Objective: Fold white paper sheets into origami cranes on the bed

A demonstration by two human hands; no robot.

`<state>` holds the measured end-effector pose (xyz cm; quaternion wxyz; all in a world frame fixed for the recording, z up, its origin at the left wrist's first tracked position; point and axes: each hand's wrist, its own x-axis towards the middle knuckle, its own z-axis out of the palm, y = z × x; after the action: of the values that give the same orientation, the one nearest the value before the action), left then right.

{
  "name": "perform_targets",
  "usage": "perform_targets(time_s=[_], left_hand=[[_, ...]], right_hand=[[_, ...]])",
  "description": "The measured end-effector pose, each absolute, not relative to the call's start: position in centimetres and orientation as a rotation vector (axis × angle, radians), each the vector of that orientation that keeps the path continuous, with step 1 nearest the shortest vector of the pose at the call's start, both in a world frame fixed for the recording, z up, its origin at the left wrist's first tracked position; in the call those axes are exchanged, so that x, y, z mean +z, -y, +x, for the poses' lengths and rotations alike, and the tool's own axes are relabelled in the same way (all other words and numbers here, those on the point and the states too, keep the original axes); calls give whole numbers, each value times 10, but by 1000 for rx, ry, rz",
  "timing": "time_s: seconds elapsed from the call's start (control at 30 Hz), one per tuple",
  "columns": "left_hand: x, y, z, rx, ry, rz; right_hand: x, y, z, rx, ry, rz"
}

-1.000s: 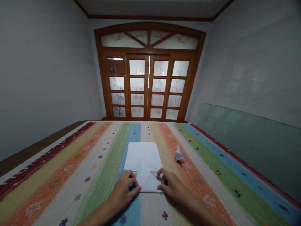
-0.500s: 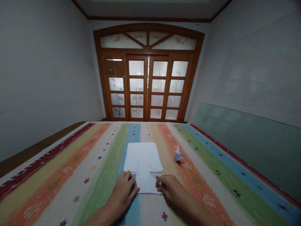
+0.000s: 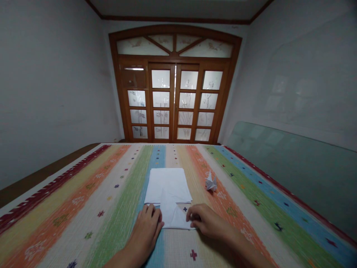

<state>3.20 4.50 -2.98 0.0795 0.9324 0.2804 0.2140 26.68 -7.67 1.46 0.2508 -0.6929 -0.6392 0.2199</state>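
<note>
A white sheet of paper with folds (image 3: 170, 216) lies on the tablecloth close to me, with a narrow flap pointing away and a slanted crease on its right part. My left hand (image 3: 147, 227) holds its left edge down, thumb at the lower left corner and fingers curled together. At the right corner, my right hand (image 3: 206, 220) pinches the paper between thumb and bent forefinger. A stack of white paper (image 3: 167, 180) lies just beyond, partly under the folded paper's flap. To its right stands a folded paper crane (image 3: 211, 183).
A striped, patterned tablecloth (image 3: 111, 208) covers the table. A pale green glass-like panel (image 3: 292, 160) stands along the right side. Wooden doors with glass panes (image 3: 174, 100) close off the far end, between pale walls.
The right hand has shifted slightly outward along with the paper's right corner, and the slanted crease looks wider. The left hand stays at the left edge. The view has tilted a little.
</note>
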Motion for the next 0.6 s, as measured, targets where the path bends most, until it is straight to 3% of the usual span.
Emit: perform_targets(time_s=[0.23,0.43,0.6], left_hand=[[-34,-43,33,704,-819,2918],[-28,-45,28,849,-398,3230],[-20,-39,32,629,-120,3368]], right_hand=[[13,74,262,498,1774,-1954],[3,73,263,491,1758,-1973],[2,71,261,527,1696,-1981]])
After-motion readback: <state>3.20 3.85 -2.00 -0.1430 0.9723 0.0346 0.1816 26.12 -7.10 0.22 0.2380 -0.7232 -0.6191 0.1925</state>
